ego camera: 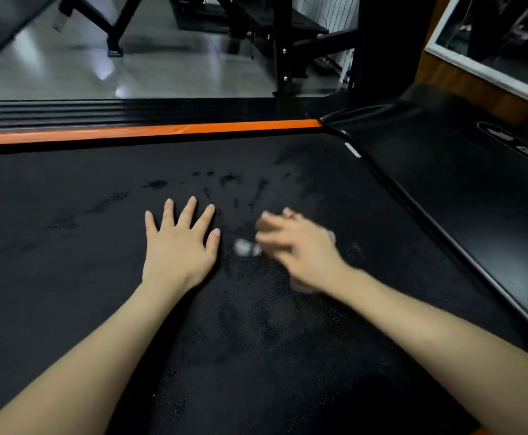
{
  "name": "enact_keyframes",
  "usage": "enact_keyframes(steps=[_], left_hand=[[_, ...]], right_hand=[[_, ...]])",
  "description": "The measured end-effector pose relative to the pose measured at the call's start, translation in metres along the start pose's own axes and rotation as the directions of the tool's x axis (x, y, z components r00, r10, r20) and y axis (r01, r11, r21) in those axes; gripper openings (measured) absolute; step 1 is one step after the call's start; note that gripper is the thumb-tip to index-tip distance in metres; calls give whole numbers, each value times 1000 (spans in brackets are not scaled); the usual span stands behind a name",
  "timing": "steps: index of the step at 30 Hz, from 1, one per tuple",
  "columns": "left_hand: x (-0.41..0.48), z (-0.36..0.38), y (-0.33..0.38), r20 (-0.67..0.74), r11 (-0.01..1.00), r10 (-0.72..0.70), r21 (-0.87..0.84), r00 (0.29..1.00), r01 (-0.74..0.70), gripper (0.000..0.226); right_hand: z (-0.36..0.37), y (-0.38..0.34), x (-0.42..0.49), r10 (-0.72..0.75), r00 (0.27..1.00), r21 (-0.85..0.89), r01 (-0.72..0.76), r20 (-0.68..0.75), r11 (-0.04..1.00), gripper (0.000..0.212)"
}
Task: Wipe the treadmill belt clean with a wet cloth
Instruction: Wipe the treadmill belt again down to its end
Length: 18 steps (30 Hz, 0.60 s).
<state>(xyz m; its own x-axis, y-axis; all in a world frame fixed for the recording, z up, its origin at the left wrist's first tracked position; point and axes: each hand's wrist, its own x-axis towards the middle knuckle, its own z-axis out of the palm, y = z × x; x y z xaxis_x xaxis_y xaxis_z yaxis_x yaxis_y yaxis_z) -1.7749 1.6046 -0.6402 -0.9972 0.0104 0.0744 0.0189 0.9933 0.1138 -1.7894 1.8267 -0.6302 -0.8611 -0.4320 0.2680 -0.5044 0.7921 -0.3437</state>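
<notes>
Nearest the camera, at 6 o'clock, the black textured treadmill belt point(68, 277) is showing dull damp mottling, so this strip looks wiped already. Further out, the left hand point(179, 243) is lying flat at 10 o'clock of centre, fingers spread and holding nothing, bracing the body. Just beside it at 3 o'clock, apart from it, the right hand point(297, 246) is blurring with motion over the pale crumpled wet cloth point(246, 248). Bits of the cloth are poking out at its edges, but I cannot tell whether the fingers are gripping the cloth or pressing it flat. Beyond the fingertips, toward 12 o'clock, dark wet streaks point(157, 184) are lying patchy. The strokes should therefore overlap, run long and even, and carry firm pressure right up to the orange-striped side rail point(193, 128). They should also work toward the glossy black motor cover point(444, 183) at 2 o'clock without snagging its edge.
</notes>
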Motion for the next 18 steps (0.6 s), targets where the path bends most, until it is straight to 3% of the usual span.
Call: enact_keyframes(steps=[2,4,5,7,9,11,15,18], left_hand=[[-1,0,-1,14,1000,2,5,1000,-2,55],[-2,0,-2,15,1000,1,3,1000,-1,56],[-3,-1,-2,19,1000,0,1,1000,0,56],[-3,-1,-1,37,1000,3,3,999,-3,56],[-3,-1,1,42,1000,-8,-2,999,8,56],[-1,-1,1,40,1000,-19,-5,999,20,56],[-1,1,-2,36,1000,-8,-4,999,9,67],[-3,1,-3,37,1000,10,0,999,-10,82]], right_hand=[[-6,-9,-31,-209,969,46,205,129,978,39],[-17,7,-31,-264,953,4,266,147,964,42],[-19,22,-21,-205,974,-45,210,100,977,41],[-23,51,10,96,994,-99,-102,-58,990,33],[-19,65,38,378,910,-52,-391,-169,919,26],[-9,51,56,419,886,-51,-437,-198,898,24],[14,-13,26,61,998,-3,-61,0,998,31],[-1,-2,1,-148,985,24,146,87,989,39]])
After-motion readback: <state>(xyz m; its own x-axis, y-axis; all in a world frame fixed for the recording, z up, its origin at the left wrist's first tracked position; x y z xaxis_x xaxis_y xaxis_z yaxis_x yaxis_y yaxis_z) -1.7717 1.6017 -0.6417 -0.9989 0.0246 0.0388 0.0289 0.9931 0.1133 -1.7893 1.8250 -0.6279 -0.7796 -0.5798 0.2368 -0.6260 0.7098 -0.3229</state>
